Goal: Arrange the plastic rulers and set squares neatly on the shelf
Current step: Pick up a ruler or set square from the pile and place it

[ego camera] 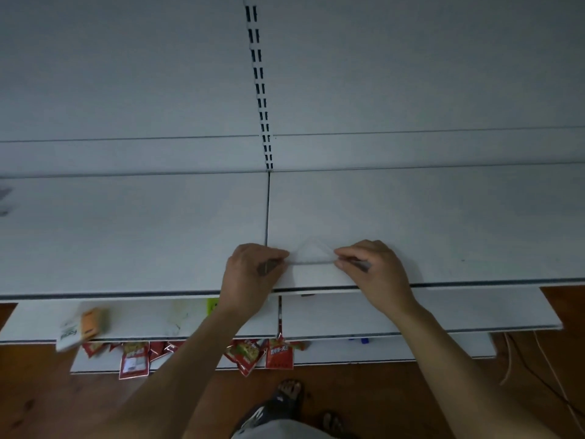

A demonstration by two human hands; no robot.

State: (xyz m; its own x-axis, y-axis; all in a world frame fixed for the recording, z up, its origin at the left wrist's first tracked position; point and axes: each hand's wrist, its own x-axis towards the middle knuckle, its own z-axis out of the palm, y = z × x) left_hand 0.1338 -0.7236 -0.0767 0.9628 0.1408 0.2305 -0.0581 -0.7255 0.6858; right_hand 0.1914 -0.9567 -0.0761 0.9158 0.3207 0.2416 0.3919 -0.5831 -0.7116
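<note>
A clear plastic set square (311, 253) lies flat near the front of the white top shelf (443, 223), just right of the seam between two shelf panels. It is almost see-through and its outline is faint. A thin ruler-like edge runs along its base between my hands. My left hand (250, 274) pinches the left end of that edge. My right hand (372, 270) pinches the right end. Both hands rest on the shelf surface near its front lip.
A slotted upright (261, 99) runs up the white back panel. Lower shelves hold a white and orange packet (80, 327) and several red snack packets (253, 353). Below is a wooden floor (364, 403) with my sandalled feet and a cable at right.
</note>
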